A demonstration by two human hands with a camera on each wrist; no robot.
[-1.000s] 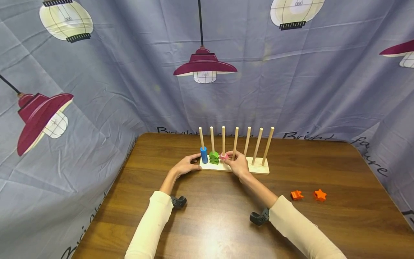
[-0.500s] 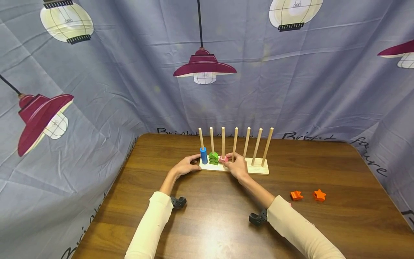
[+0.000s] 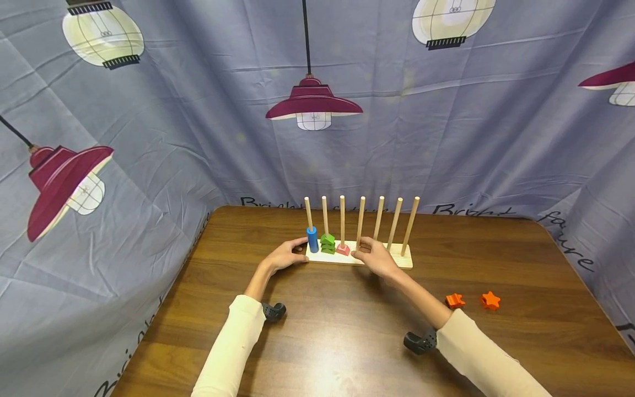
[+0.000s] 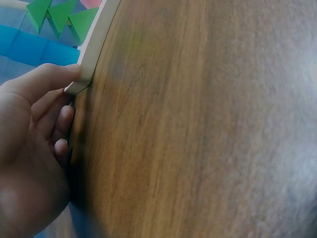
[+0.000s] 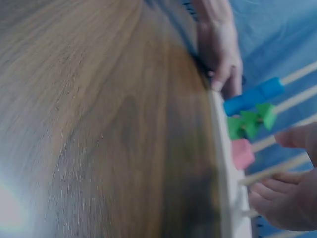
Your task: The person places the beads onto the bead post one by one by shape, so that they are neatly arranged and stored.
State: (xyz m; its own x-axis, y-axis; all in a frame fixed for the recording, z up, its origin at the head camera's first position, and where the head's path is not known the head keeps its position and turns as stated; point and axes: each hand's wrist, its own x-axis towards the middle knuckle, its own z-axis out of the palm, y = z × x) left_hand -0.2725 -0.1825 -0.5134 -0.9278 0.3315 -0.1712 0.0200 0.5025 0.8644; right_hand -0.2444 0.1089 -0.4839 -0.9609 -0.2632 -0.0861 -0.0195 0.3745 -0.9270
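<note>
A wooden peg board (image 3: 404, 260) with a row of upright pegs stands toward the back of the table. Its left end is gripped by my left hand (image 3: 283, 255), the thumb on the front edge and the fingers behind. Blue cylinder pieces (image 4: 42, 48) sit stacked on the leftmost peg, green triangular pieces (image 3: 328, 244) on the second. Low on the third peg rests a single pink block (image 5: 242, 153). My right hand (image 3: 378, 259) is just right of that block, near the middle pegs, fingers spread and holding nothing.
Two orange pieces lie on the table at the right: a notched one (image 3: 455, 300) and a star (image 3: 490, 300). A printed grey-blue curtain (image 3: 317, 160) hangs behind and beside the table. Each wrist carries a black device (image 3: 419, 342).
The pink block went down the third peg to the base. My right hand then let go of it and drew away to the right. The left hand stayed on the board.
</note>
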